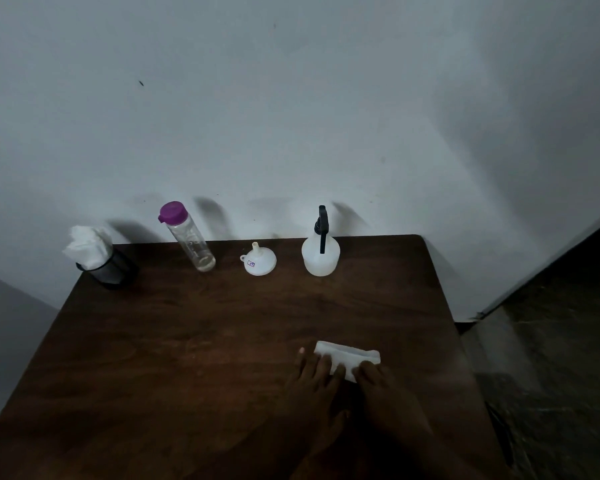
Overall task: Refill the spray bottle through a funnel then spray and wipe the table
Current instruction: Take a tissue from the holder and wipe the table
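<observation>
A folded white tissue [352, 355] lies on the dark wooden table [187, 341] at the near right. My left hand [317, 382] lies palm down with straight fingers pressing the tissue's left part. My right hand [388, 393] rests its fingertips on the tissue's right part. At the back of the table stand the white spray bottle [321, 254] with its black trigger head on, an upturned white funnel [258, 261], and a clear water bottle [193, 242] with a purple cap, almost empty.
A black mesh cup [110, 270] stuffed with white tissues stands at the back left corner. A pale wall rises right behind the table. The table's right edge drops to a dark floor [551, 358].
</observation>
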`<state>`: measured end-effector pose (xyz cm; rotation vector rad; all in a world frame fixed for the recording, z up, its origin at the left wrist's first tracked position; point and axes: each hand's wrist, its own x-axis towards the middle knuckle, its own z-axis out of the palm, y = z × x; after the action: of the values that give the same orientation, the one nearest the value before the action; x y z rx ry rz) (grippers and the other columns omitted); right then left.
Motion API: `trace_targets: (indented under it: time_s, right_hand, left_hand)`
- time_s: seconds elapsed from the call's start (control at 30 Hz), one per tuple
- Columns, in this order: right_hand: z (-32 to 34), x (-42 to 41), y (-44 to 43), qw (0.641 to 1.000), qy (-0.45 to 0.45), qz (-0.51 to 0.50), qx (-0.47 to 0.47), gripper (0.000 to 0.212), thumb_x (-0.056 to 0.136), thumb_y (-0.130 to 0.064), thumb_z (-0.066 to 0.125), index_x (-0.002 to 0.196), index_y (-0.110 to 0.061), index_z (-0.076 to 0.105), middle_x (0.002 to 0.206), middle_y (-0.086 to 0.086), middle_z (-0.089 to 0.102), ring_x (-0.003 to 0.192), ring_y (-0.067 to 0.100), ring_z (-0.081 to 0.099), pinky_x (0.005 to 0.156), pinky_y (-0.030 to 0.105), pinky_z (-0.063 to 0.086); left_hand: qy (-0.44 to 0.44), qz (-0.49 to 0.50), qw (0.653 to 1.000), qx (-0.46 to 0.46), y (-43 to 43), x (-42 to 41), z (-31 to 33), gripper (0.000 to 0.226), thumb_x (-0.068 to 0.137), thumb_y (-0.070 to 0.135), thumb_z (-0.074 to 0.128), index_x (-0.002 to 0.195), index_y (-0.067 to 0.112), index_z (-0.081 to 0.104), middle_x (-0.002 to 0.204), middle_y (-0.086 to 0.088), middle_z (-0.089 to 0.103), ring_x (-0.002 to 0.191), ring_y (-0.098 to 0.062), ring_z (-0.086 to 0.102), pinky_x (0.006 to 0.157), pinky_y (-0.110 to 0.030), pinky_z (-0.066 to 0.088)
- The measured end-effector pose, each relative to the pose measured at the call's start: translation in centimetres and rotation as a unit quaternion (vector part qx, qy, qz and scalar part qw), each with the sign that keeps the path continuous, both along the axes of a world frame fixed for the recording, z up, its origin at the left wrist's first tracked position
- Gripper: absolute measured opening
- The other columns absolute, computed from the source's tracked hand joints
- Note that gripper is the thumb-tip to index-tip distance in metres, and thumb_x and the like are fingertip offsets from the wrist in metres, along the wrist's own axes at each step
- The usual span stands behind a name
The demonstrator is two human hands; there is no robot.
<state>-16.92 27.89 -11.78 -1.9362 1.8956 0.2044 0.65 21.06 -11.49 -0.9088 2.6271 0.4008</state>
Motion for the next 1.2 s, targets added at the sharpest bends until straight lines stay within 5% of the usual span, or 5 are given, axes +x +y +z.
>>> trace_targets:
  time_s: [0.1,0.2,0.43,0.63,1.2]
  right_hand:
    - [0.3,1.8,0.3,1.000,-0.006,-0.008,0.018,0.070,0.080,-0.041,0.075,0.138,-0.011,0.049,0.142,0.010,0.045,0.121,0.027,0.057,0.090,0.040,0.055]
    - [0.8,3.4,0.1,1.000,0.023,-0.003,0.000,0.081,0.054,-0.047,0.090,0.119,-0.010,0.057,0.118,0.009,0.056,0.091,0.026,0.070,0.061,0.039,0.061]
    - [-1.1,8.2,-0.1,0.998,0.039,0.035,-0.034,0.037,0.064,-0.041,0.076,0.092,-0.017,0.075,0.090,0.004,0.069,0.066,0.021,0.067,0.036,0.023,0.050]
    - [0.7,13.3,-1.9,0.999,-0.007,0.039,0.030,0.061,0.100,-0.044,0.039,0.151,-0.015,0.022,0.153,0.010,0.024,0.137,0.029,0.029,0.102,0.036,0.042]
    - [-0.3,28.4,-9.1,0.988,0.031,0.144,0.036,0.068,0.095,-0.042,0.049,0.151,-0.013,0.021,0.155,0.012,0.021,0.139,0.032,0.024,0.108,0.042,0.035]
  left_hand:
    - [-0.006,-0.025,1.000,-0.002,-0.3,1.4,0.3,0.072,0.102,0.062,0.023,0.161,0.024,0.007,0.169,-0.013,0.000,0.157,-0.032,-0.006,0.123,-0.055,-0.015]
    - [-0.002,-0.042,0.999,-0.016,-0.8,3.0,0.5,0.071,0.103,0.061,0.025,0.161,0.023,0.010,0.169,-0.011,0.002,0.157,-0.030,-0.004,0.119,-0.049,-0.020]
    - [0.000,-0.070,0.997,-0.045,-2.1,7.9,-0.6,0.072,0.102,0.061,0.027,0.161,0.023,0.013,0.169,-0.012,0.006,0.157,-0.032,-0.001,0.117,-0.048,-0.028]
    - [-0.002,-0.086,0.995,-0.040,-3.7,13.4,0.1,0.076,0.101,0.064,0.027,0.162,0.022,0.009,0.169,-0.013,0.003,0.157,-0.032,-0.005,0.116,-0.047,-0.025]
    - [-0.013,0.031,0.998,-0.046,-7.3,29.5,-0.3,0.078,0.097,0.067,0.025,0.161,0.023,0.013,0.168,-0.012,0.010,0.157,-0.029,0.003,0.126,-0.051,-0.007]
